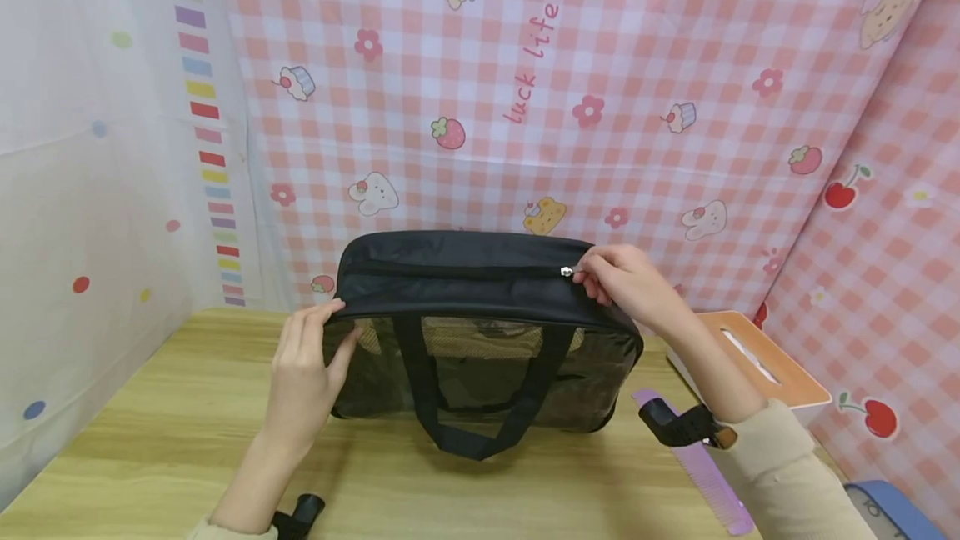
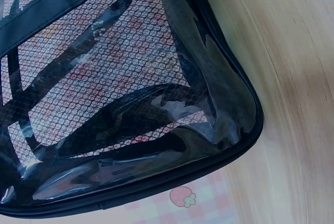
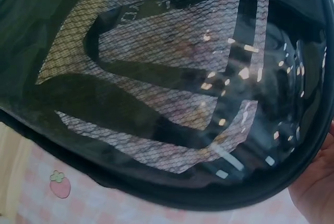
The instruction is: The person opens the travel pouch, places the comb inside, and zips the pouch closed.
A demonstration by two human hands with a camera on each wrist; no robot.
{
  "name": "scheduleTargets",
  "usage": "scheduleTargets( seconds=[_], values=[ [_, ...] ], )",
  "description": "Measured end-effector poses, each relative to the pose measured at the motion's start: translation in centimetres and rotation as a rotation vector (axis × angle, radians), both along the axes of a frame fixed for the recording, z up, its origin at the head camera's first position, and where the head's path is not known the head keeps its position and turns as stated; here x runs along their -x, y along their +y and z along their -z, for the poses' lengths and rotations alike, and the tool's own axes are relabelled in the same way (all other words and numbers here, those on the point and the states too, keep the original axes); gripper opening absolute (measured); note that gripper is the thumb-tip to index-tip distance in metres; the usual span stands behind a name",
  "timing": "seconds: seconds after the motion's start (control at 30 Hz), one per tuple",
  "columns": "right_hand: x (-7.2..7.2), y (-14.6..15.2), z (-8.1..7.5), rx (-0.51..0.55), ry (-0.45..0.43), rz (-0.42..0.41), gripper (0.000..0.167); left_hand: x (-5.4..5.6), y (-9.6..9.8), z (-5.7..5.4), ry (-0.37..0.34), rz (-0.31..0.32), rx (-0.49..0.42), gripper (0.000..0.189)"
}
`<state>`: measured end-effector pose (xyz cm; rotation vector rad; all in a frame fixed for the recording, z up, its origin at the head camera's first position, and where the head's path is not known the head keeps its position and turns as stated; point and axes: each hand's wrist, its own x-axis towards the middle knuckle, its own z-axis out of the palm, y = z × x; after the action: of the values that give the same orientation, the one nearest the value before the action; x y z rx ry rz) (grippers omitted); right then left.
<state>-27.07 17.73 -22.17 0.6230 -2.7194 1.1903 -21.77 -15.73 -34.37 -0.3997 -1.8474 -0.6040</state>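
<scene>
A black bag (image 1: 487, 294) with a clear front and mesh behind it stands on the wooden table; its strap handle (image 1: 480, 444) hangs down in front. At the upper left corner, my left hand (image 1: 303, 357) holds the bag, fingers at the top edge and thumb on the front side. My right hand (image 1: 626, 277) pinches the silver zipper pull (image 1: 567, 272) near the right end of the top zipper. In the left wrist view, the clear panel (image 2: 235, 104) fills much of the frame, and no hand shows. Part of my right hand (image 3: 315, 187) appears beside the bag's rim (image 3: 245, 200) in the right wrist view.
A purple comb (image 1: 708, 482) lies right of the bag, partly under my right forearm. Behind that arm sits a tissue box (image 1: 795, 373) with an orange top. A blue-rimmed clock (image 1: 888, 507) is at the lower right corner. Pink checked cloth (image 1: 480, 182) hangs close behind the bag.
</scene>
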Motion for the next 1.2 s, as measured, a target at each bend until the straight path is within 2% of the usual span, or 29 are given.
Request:
scheduleTargets(
  seconds=[0.27,0.5,0.83,1.0,1.2],
  values=[
    [0.2,-0.4,-0.4,-0.056,0.016,0.011,0.03,0.1,0.0,-0.1,0.031,0.002,0.003,0.049],
    [0.0,-0.8,-0.7,-0.066,0.025,0.003,0.03,0.2,-0.1,-0.1,0.026,0.008,-0.004,0.049],
    [0.2,-3.3,-0.5,-0.085,0.04,-0.032,0.032,-0.2,0.0,0.4,0.018,0.021,-0.01,0.042],
    [0.3,-4.8,-0.7,-0.108,0.037,0.0,0.034,-0.2,0.0,0.4,0.01,0.021,0.0,0.035],
    [0.6,-5.7,-1.6,-0.11,-0.003,0.05,0.036,-0.1,0.2,0.2,-0.011,0.017,-0.013,0.042]
  ],
)
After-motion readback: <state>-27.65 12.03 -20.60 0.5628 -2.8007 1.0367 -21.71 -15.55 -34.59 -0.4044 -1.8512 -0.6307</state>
